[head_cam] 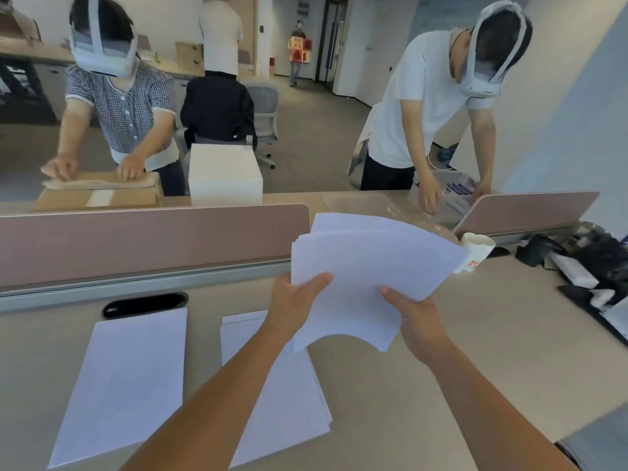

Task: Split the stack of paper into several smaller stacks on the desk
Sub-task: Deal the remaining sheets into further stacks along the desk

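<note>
Left hand (295,302) grips the near-left edge of the held paper stack (370,266), thumb on top, fingers curled under, out of sight. Right hand (419,322) pinches the near-right corner the same way, thumb on top. The stack is off the desk (441,385), its sheets fanned and bowed, near edge curling up between my hands. It hangs just right of the middle pile (292,416) and partly overlaps that pile's far right corner from above. The middle pile lies flat, edges slightly offset, and my left forearm crosses it. The left pile (125,385) lies flat well apart from what I hold, squared up, just in front of a black oval cable port (145,304). A paper cup (476,253) stands behind the held stack's right edge; can't tell what's in it. A pink divider panel (153,243) runs along the back of the desk. Past it, a person in a white shirt has both hands in a clear plastic bin (441,207) holding blue-purple packets (458,189). Another person presses down the flaps of a cardboard box (98,195). A closed white box (225,175) sits beside it.
</note>
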